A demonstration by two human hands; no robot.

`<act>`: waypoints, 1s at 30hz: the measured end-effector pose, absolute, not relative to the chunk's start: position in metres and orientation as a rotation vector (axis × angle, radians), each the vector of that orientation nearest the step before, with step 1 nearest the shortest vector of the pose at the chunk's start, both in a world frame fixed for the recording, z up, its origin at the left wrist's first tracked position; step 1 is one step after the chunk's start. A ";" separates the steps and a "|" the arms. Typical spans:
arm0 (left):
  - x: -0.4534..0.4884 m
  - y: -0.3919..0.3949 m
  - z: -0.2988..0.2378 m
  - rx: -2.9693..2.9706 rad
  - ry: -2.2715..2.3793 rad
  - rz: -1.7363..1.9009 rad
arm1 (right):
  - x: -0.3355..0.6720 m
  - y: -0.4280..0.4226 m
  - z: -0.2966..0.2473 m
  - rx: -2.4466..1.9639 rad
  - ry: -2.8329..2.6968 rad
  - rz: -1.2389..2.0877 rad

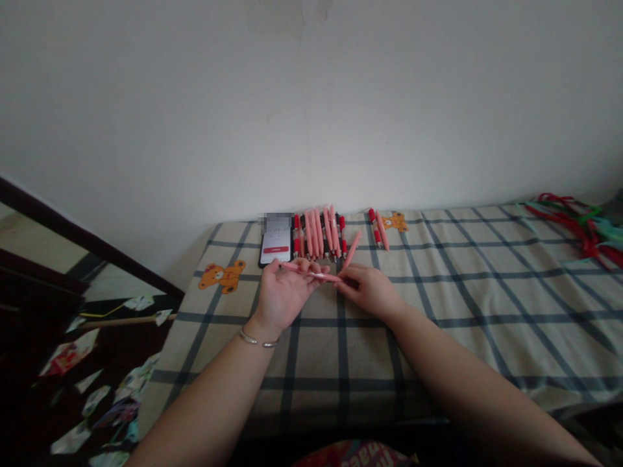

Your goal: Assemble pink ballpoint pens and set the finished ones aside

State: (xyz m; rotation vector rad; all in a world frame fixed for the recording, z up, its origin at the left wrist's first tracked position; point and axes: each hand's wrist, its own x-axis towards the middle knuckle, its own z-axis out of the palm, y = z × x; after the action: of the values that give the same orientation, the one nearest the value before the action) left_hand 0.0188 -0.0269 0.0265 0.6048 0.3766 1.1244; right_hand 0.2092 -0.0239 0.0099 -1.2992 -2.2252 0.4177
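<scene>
Left hand's loosely curled under a pink pen (pixel 329 277), palm up; right hand (pixel 372 292) pinches its right end, in front of the pen row (pixel 318 233). Loose left grip (pixel 287 295) imo, could let it roll free.

Head camera: my one feed, worn on the person, facing forward and down.
Wall (pixel 311 117): ahead of me, filling the upper part.
Checked cloth (pixel 316 353): I look down on it at a slant.
Forearms (pixel 199 402): nearest me, entering low on both sides.
Scraps (pixel 73 353): below, past the cloth's left edge.
</scene>
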 end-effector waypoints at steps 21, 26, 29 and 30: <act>0.018 -0.027 0.027 0.540 0.416 1.167 | 0.209 -0.025 0.011 -1.285 -2.248 0.453; 0.019 -0.028 0.029 0.525 0.448 1.149 | 0.209 -0.026 0.012 -1.290 -2.260 0.442; 0.019 -0.028 0.030 0.525 0.452 1.184 | 0.209 -0.026 0.012 -1.270 -2.284 0.444; 0.019 -0.027 0.029 0.532 0.453 1.181 | 0.209 -0.026 0.012 -1.266 -2.294 0.440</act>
State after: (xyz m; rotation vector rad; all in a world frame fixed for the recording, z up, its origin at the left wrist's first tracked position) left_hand 0.0186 -0.0274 0.0292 0.5322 0.4528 1.1815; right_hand 0.2090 -0.0259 0.0122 -1.2662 -2.2938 0.4399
